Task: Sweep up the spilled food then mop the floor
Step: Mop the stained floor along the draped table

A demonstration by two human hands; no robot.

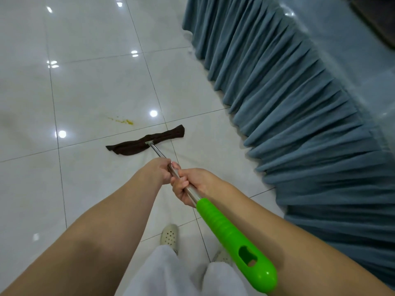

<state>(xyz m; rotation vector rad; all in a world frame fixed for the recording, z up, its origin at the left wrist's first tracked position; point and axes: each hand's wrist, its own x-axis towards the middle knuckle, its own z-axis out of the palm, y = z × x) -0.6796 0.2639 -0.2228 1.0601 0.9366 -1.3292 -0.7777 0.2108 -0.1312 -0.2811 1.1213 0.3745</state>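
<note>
Both hands clasp the mop's steel shaft, left hand (159, 170) ahead of right hand (188, 186), above the green grip (230, 238), for push leverage. The brown mop cloth (145, 142) lies flat on the tiled floor (85, 86), just short of the yellow food smear (124, 121).

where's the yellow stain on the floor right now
In the head view the yellow stain lies on the white tile floor, left of centre, just beyond the brown mop cloth and well left of the blue pleated table skirt.
</note>
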